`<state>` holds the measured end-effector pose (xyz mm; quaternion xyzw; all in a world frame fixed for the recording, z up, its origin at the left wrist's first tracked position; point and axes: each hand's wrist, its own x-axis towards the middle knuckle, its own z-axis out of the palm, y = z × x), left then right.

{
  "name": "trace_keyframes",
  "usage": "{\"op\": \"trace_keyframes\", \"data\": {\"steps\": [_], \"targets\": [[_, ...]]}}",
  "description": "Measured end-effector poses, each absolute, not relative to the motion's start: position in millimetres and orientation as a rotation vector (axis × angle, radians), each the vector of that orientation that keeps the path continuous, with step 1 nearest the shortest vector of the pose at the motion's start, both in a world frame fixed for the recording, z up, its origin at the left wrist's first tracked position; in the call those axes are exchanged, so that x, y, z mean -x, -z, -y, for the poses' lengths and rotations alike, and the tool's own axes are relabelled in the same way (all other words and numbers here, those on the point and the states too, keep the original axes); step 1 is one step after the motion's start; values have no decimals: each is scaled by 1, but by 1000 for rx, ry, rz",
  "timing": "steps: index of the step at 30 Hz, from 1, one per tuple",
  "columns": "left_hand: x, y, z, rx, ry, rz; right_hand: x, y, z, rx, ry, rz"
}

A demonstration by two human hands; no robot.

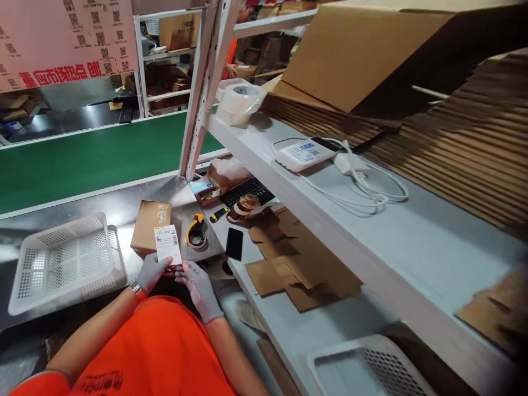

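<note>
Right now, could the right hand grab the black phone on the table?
Probably yes: the right hand pinches the label together with the left hand, but the black phone lies close by, uncovered.

Top: bright orange short-sleeved shirt, with darker orange lettering low on the near left, too blurred to read.
Left hand (152,270): light grey knitted glove reaching to the wrist.
Right hand (199,288): matching light grey glove.
Left wrist: a metal band, probably a watch, just behind the glove cuff.

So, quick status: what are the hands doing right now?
Left hand and right hand both gripping label. Brown box behind it. Tape dispenser beside, not blocking.
</note>
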<state>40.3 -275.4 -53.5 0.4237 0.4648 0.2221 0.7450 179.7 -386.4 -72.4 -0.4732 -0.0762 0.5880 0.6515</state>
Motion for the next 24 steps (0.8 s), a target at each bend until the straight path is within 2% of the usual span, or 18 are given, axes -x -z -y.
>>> {"op": "trace_keyframes", "data": {"steps": [24], "targets": [[-112, 50, 322, -927, -413, -1020, -253, 76, 431, 1079, -1307, 228]]}}
